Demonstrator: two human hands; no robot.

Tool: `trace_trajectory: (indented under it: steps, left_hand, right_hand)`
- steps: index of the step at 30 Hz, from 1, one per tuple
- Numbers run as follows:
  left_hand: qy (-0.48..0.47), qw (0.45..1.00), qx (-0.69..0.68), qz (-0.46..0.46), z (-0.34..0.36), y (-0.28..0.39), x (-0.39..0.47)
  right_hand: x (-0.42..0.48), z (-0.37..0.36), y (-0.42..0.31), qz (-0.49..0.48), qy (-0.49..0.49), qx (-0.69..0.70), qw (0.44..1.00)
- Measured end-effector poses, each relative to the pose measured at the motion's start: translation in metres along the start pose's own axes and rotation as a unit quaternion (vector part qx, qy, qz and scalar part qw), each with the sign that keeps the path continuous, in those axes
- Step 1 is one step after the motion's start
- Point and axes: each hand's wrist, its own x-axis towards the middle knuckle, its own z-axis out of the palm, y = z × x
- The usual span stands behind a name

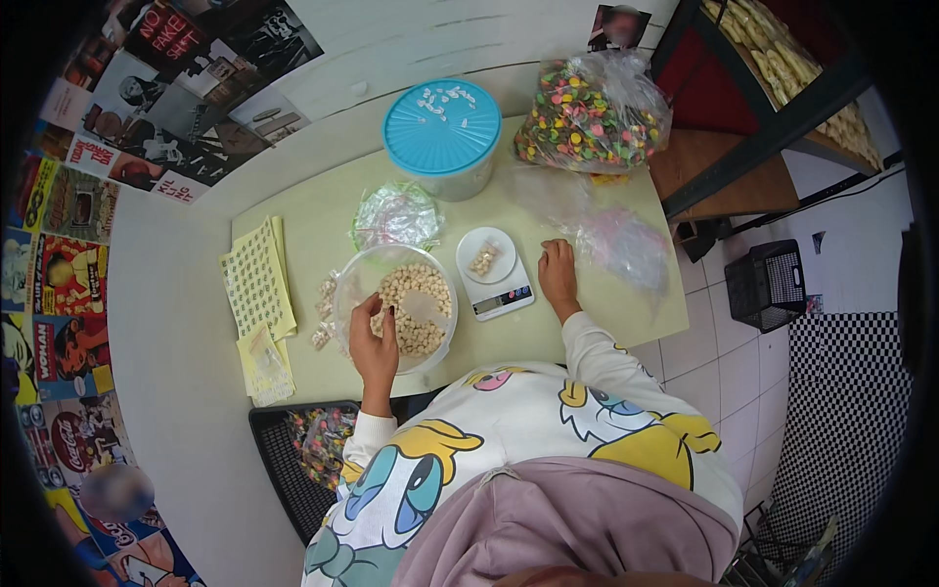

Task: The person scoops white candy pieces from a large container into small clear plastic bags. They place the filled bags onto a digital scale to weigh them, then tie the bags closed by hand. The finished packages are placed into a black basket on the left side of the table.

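My left hand point(375, 345) is over the near left part of a clear plastic tub point(446, 282) of small pale round snack pieces point(414, 282). Its thumb and forefinger are a little apart, with nothing visible between them. A translucent white piece point(422, 306), perhaps a scoop, lies among the snacks. To the tub's right stands a white digital kitchen scale point(484, 307); on its round plate rests a small clear bag of pale snacks point(483, 260). My right hand point(559, 275) is on the table just right of the scale, fingers curled, their undersides hidden.
Small filled bags point(323, 312) lie left of the tub, near printed yellow sheets point(257, 282). Behind are clear bags on a green-rimmed lid point(400, 216), a blue-lidded container point(442, 128) and a big bag of colourful sweets point(587, 121). Loose plastic point(623, 246) lies right; a black crate point(282, 469) stands below left.
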Motion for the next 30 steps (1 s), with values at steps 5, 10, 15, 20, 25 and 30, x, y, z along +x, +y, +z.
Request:
trace_trajectory:
  steps: [5,10,15,20,25,30]
  left_hand:
    - [-0.002,1.0,0.004,0.003,0.001,-0.004,0.0]
    - [0.001,1.0,-0.002,0.008,0.001,-0.004,-0.001]
    - [-0.001,1.0,-0.007,0.013,0.003,-0.01,-0.002]
    - [0.002,1.0,-0.013,0.014,0.002,-0.011,-0.003]
    - [-0.005,1.0,-0.008,0.013,0.0,-0.003,-0.001]
    - [0.001,1.0,-0.01,0.02,-0.001,-0.008,-0.004]
  right_hand:
    - [0.0,-0.001,-0.002,-0.004,0.006,-0.005,1.0]
    - [0.006,0.006,0.002,0.046,0.028,0.038,0.998]
    - [0.032,0.014,-0.021,0.092,-0.053,0.195,0.975]
    - [0.04,0.005,-0.07,0.017,-0.114,0.082,0.99]
    - [0.047,0.009,-0.072,0.001,-0.156,0.129,0.979]
    - [0.067,-0.049,-0.134,-0.084,-0.118,0.196,0.97]
